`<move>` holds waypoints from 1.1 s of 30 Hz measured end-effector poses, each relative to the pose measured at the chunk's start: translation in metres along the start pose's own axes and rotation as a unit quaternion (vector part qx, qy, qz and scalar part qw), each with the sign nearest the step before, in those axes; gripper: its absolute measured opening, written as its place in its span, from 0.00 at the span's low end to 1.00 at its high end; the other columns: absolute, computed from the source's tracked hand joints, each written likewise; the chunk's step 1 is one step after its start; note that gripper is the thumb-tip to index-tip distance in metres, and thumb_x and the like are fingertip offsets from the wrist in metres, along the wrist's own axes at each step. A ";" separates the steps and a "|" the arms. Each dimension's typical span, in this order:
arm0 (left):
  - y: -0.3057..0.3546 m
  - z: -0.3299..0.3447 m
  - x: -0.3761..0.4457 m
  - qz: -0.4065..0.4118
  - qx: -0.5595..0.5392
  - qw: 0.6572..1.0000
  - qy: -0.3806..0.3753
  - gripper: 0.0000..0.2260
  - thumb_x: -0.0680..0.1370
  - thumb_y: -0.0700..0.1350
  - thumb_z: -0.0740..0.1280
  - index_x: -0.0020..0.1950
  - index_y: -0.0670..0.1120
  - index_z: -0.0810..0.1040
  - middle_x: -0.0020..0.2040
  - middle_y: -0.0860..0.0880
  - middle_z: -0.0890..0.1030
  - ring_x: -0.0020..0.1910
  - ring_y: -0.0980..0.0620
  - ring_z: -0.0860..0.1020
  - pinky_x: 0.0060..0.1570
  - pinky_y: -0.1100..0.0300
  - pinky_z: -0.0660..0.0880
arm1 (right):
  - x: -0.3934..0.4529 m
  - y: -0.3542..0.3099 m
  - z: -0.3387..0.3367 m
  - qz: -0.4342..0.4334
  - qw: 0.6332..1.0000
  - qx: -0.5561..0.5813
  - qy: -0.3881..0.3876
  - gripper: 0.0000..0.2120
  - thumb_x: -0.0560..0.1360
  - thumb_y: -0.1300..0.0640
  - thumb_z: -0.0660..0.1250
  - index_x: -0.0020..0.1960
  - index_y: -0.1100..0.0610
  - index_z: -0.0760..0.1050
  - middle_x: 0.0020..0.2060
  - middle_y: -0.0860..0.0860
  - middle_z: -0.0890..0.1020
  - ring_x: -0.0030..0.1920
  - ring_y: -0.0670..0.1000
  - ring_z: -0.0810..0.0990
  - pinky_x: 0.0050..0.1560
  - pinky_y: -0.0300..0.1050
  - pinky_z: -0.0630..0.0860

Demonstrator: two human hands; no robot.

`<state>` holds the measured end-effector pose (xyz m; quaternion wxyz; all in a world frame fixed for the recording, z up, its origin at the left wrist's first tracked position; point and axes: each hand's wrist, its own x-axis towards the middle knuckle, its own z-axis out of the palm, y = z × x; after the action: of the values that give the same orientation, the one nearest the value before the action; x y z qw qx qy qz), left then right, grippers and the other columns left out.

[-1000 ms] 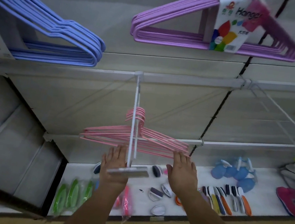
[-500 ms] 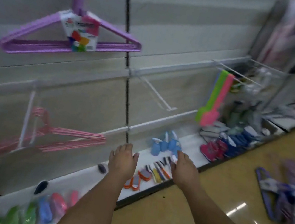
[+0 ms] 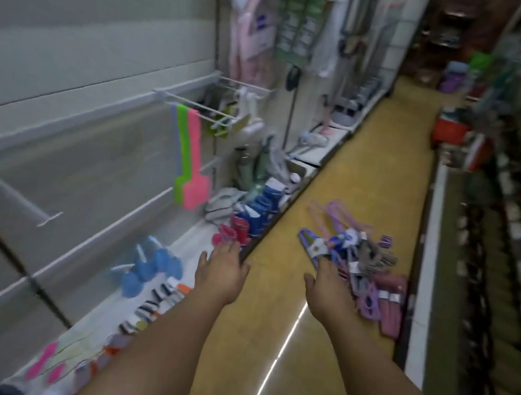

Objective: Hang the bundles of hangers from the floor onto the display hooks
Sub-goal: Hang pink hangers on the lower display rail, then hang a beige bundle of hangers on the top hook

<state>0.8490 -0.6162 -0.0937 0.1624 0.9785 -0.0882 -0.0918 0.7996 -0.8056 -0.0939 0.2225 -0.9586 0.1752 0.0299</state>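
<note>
A heap of purple, blue and grey plastic hanger bundles [image 3: 352, 252] lies on the yellow floor, ahead and to the right. Both hands are empty, fingers spread; the right hand [image 3: 328, 289] reaches nearer than the left hand [image 3: 222, 269].

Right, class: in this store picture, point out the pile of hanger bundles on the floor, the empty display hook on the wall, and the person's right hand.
pile of hanger bundles [image 3: 356, 249]: head view, on the middle of the heap.
empty display hook [image 3: 14, 194]: head view, midway along its bare prong.
right hand [image 3: 330, 288]: head view, on the back of the hand.
</note>
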 end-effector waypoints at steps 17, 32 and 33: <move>0.144 0.026 0.218 0.212 0.043 0.974 -0.064 0.22 0.82 0.55 0.52 0.74 0.46 0.62 0.71 0.47 0.68 0.70 0.48 0.66 0.69 0.50 0.59 | 0.135 0.098 -0.058 0.209 0.975 0.021 0.071 0.19 0.82 0.51 0.57 0.69 0.56 0.63 0.67 0.56 0.70 0.61 0.58 0.74 0.50 0.48 0.69; 0.252 0.086 0.345 0.278 0.004 0.953 -0.119 0.26 0.82 0.54 0.56 0.77 0.45 0.56 0.76 0.46 0.61 0.75 0.47 0.59 0.72 0.50 0.60 | 0.263 0.175 -0.094 0.244 0.965 0.043 0.081 0.23 0.81 0.52 0.57 0.75 0.56 0.58 0.70 0.56 0.67 0.66 0.57 0.70 0.60 0.51 0.70; 0.262 0.088 0.354 0.284 0.005 0.952 -0.119 0.26 0.82 0.54 0.56 0.77 0.45 0.56 0.76 0.46 0.61 0.75 0.47 0.60 0.71 0.49 0.61 | 0.273 0.183 -0.099 0.245 0.965 0.048 0.082 0.24 0.82 0.52 0.56 0.75 0.55 0.56 0.70 0.55 0.67 0.65 0.57 0.71 0.60 0.51 0.70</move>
<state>1.1354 -0.9588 -0.1415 0.1655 0.8960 -0.3810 -0.1569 0.9895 -1.0904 -0.1181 0.2388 -0.8738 0.4236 -0.0036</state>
